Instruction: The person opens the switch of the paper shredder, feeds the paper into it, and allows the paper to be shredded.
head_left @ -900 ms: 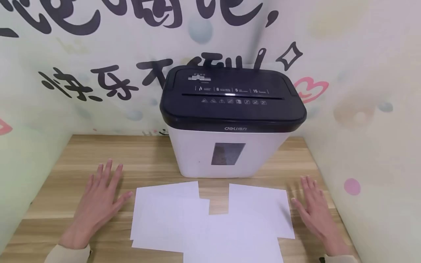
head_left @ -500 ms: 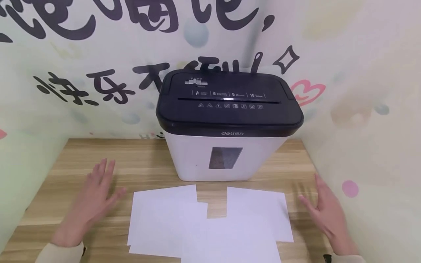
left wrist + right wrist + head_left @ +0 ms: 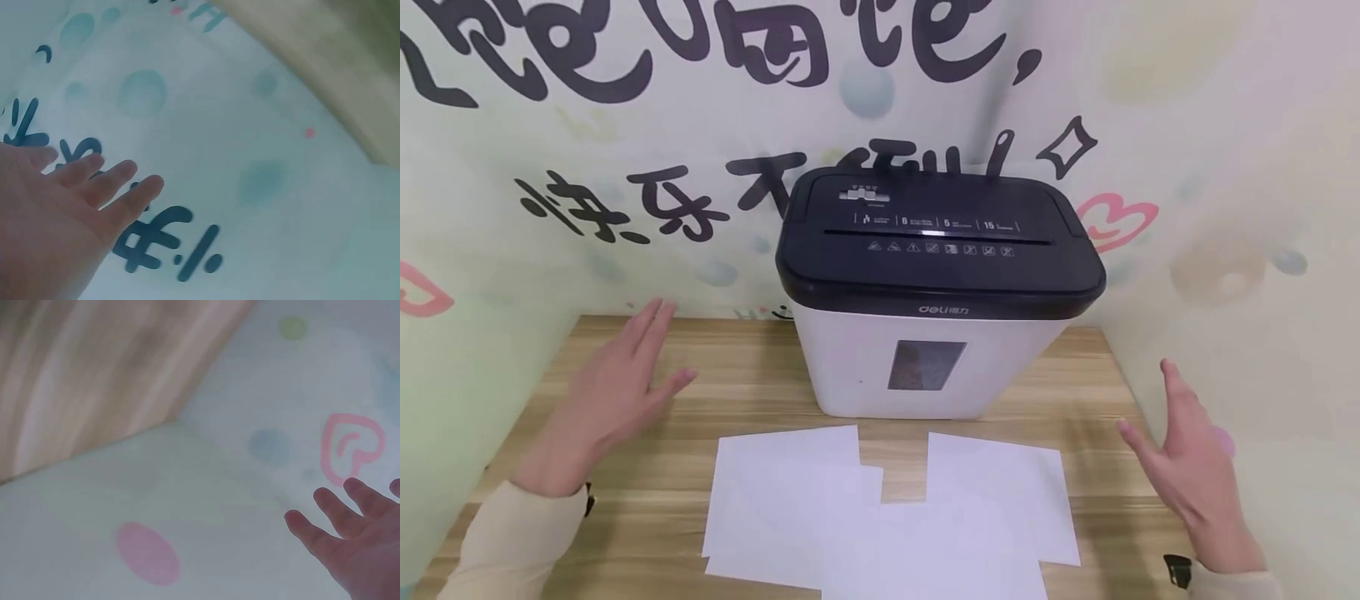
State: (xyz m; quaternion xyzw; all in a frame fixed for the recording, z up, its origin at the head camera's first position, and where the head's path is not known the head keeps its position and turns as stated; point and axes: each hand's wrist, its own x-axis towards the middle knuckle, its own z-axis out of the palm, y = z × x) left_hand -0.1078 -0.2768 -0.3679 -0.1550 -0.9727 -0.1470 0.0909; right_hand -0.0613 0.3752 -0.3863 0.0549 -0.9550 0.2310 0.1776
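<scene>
My left hand (image 3: 610,392) hovers over the left side of the table, fingers extended and thumb apart, holding nothing. Its spread fingers (image 3: 128,203) show against the printed wall in the left wrist view. Over the table's right edge is my right hand (image 3: 1191,458), also raised with fingers extended and nothing in it. Several overlapping sheets of white paper (image 3: 790,508) lie flat between the two hands, the nearest cut off by the frame's bottom. Behind them stands an upright paper shredder (image 3: 850,358) with a dark lid (image 3: 940,271) and a narrow slot (image 3: 940,237) across the top.
The wooden table (image 3: 737,375) is bounded by a back wall (image 3: 715,83) with large dark lettering and by pale walls on both sides. The shredder stands close to the back wall. Its front has a small dark window (image 3: 927,365).
Both hands have lifted off the tabletop. The left has moved up and forward, the right outward to the right. The papers and shredder have stayed put; the head view has shifted slightly.
</scene>
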